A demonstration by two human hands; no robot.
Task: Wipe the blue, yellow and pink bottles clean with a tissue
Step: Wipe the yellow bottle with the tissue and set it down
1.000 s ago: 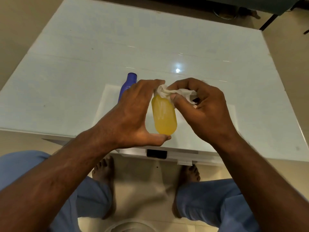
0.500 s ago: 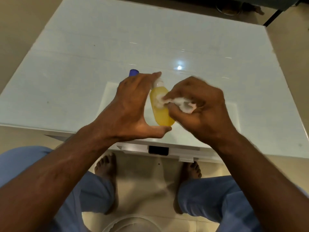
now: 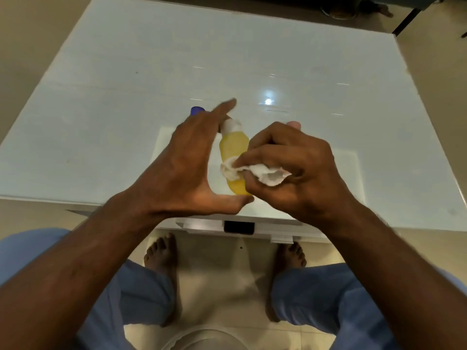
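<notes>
Mid-wipe on the yellow bottle (image 3: 233, 150) — left hand (image 3: 188, 168) grips it end to end, right hand (image 3: 290, 168) pinches the tissue (image 3: 252, 174) against its side. Probably needs rotating next — pink bottle's nowhere in view.

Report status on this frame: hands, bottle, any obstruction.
Left hand holds yellow bottle end to end. Right hand pinches tissue, wiping lower body. Blue bottle mostly hidden behind left hand. Pink bottle not in view. No obstruction.
</notes>
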